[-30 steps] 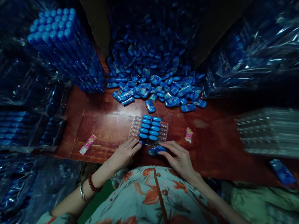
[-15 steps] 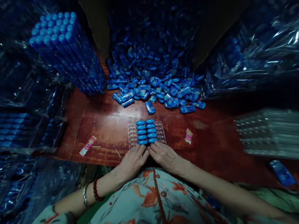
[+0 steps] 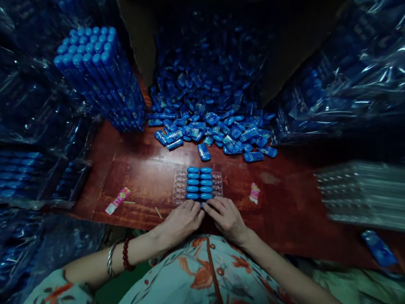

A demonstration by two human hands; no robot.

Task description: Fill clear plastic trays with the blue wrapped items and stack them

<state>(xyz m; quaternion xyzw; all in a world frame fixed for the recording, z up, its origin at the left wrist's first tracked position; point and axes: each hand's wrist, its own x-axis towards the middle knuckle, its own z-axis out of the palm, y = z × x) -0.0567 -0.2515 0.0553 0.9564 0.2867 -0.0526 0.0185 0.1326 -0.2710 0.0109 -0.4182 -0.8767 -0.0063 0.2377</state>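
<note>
The tabletop (image 3: pixel 137 157) looks like reddish wood, varnished smooth, with a soft sheen and duller, scuffed patches. The tray (image 3: pixel 180 186) is clear, thin moulded plastic, bumpy with hollows; the blue packs (image 3: pixel 194 182) in it are smooth, glossy plastic. The loose pile (image 3: pixel 217 126) shines likewise, under what appears to be slick film. Matt brown cardboard forms the carton (image 3: pixel 141 44), its upper edge rough and torn. Crinkled transparent plastic wrapping (image 3: pixel 358 75) throws sharp highlights. The stacked trays (image 3: pixel 386 197) are translucent, ribbed plastic. The bangle (image 3: pixel 110 261) is polished, silvery metal; the bead bracelet (image 3: pixel 126 254) has a dull gleam. The shirt (image 3: pixel 167 290) is soft, matt printed cloth.
</note>
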